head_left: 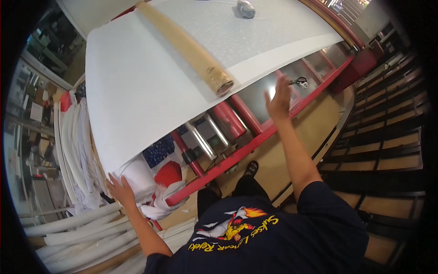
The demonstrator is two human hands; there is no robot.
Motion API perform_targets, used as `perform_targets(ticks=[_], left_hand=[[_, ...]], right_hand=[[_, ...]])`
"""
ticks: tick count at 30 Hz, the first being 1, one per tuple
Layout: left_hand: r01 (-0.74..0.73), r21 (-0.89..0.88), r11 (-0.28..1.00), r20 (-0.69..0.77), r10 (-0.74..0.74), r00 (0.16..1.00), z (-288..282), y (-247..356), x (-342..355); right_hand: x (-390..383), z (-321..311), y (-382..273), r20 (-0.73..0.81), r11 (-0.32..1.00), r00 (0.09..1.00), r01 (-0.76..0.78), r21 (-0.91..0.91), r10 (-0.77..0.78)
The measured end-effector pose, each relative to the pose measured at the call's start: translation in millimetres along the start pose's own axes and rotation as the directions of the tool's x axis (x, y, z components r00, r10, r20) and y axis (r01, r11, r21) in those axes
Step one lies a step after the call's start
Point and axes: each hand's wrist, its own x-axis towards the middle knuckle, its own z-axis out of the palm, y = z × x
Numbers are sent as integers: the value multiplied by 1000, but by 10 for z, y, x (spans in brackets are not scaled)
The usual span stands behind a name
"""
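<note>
My left hand (121, 191) has its fingers spread at the side of a white roll (137, 176), at the lower left end of the white sheet. Whether it presses on the roll I cannot tell. My right hand (279, 101) is raised with fingers stretched, over the glass panel of the red-framed table, holding nothing. Close to it, a pair of scissors (299, 82) with dark handles lies on the glass. The wide white sheet (123, 91) covers most of the table. A long brown cardboard tube (187, 50) rests across it, its near end close to the sheet's edge.
A grey wrapped bundle (245, 9) sits on the sheet at the far side. Metal rollers (200, 139) and a red frame bar (219, 164) are in front of me. Long white rolls (77, 233) are stacked at the lower left. A black slatted rack (378, 146) stands at the right.
</note>
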Motion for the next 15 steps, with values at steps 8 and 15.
perform_targets(ticks=[8, 15], left_hand=[[-520, -211, 828, -23, 528, 849, 340, 2354, -1205], [-721, -445, 531, -3, 804, 594, 540, 5215, -1731]], right_hand=[[196, 121, 225, 589, 984, 808, -97, 151, -10], [-566, 726, 1028, 452, 973, 874, 90, 212, -180]])
